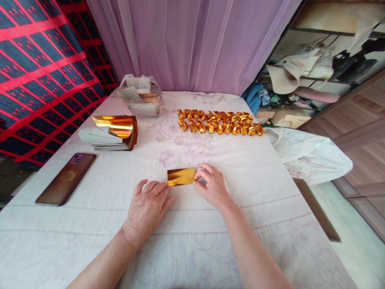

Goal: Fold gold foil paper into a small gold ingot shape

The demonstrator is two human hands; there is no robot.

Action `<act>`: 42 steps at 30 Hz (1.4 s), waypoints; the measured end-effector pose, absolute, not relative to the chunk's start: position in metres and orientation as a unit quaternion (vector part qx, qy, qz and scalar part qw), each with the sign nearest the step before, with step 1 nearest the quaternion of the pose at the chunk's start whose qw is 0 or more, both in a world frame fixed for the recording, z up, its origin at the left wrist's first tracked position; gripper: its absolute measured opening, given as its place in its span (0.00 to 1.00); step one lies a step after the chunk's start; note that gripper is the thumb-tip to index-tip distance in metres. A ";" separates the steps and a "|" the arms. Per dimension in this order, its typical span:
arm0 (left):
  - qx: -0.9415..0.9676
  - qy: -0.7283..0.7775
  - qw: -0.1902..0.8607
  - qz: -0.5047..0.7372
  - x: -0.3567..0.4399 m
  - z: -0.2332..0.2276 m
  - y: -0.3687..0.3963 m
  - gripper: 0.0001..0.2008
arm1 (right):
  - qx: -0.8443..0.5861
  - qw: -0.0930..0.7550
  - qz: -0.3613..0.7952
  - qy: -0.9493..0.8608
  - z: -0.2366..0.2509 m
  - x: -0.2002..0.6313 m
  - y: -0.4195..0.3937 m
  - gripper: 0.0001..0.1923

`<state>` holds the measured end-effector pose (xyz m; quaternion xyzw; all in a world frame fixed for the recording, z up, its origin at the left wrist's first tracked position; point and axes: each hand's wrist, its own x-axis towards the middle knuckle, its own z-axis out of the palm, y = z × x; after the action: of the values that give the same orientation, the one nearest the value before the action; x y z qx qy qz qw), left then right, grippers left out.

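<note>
A small rectangle of shiny gold foil paper [181, 177] lies on the tablecloth between my two hands. My right hand [212, 184] pinches its right end between thumb and forefinger. Palm down on the cloth, my left hand [148, 206] has its fingers spread, the tips close to the sheet's lower left corner. Whether they touch it I cannot tell. Farther back on the table stand two rows of folded gold foil pieces [219, 121].
A stack of gold foil sheets [123, 130] with pale backs lies at the left, a clear bag [141, 98] of paper behind it. Nearer me is a brown phone [66, 179]. A white plastic bag [313, 154] hangs past the table's right edge, below cluttered shelves [313, 76].
</note>
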<state>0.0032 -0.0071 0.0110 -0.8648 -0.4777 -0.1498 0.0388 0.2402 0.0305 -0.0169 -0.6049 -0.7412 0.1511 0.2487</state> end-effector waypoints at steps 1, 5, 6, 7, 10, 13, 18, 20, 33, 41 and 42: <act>-0.865 -0.477 0.040 -0.150 0.003 0.011 -0.007 0.13 | -0.605 0.249 0.151 -0.741 -0.017 0.240 0.030 0.04; -0.865 -0.474 0.047 -0.157 0.001 0.011 -0.005 0.14 | -0.606 0.250 0.153 -0.739 -0.016 0.239 0.031 0.04; -0.865 -0.474 0.047 -0.158 0.000 0.011 -0.005 0.14 | -0.606 0.250 0.154 -0.739 -0.016 0.239 0.031 0.04; -0.865 -0.475 0.046 -0.158 0.000 0.011 -0.005 0.14 | -0.606 0.251 0.154 -0.739 -0.016 0.240 0.031 0.04; -0.866 -0.474 0.043 -0.157 0.000 0.012 -0.005 0.15 | -0.606 0.251 0.153 -0.739 -0.017 0.240 0.031 0.04; -0.865 -0.474 0.042 -0.158 0.001 0.012 -0.005 0.14 | -0.606 0.250 0.147 -0.741 -0.016 0.241 0.031 0.04; -0.865 -0.472 0.049 -0.160 0.003 0.012 -0.005 0.13 | -0.621 0.232 0.117 -0.739 -0.013 0.230 0.026 0.04; -0.867 -0.469 0.055 -0.157 0.004 0.011 -0.005 0.13 | -0.643 0.227 0.085 -0.726 -0.013 0.221 0.023 0.08; -0.867 -0.479 0.054 -0.130 0.009 0.008 -0.006 0.13 | -0.678 0.243 0.052 -0.691 -0.017 0.205 0.017 0.12; -0.864 -0.495 0.030 -0.085 0.014 0.011 -0.005 0.17 | -0.676 0.233 0.072 -0.695 -0.015 0.208 0.018 0.09; -0.864 -0.496 0.029 -0.083 0.014 0.011 -0.004 0.17 | -0.676 0.232 0.077 -0.696 -0.015 0.208 0.018 0.08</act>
<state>0.0137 -0.0044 0.0114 -0.8641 -0.4956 -0.0830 0.0290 0.2083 0.0183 -0.0150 -0.6757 -0.6956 0.0766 0.2317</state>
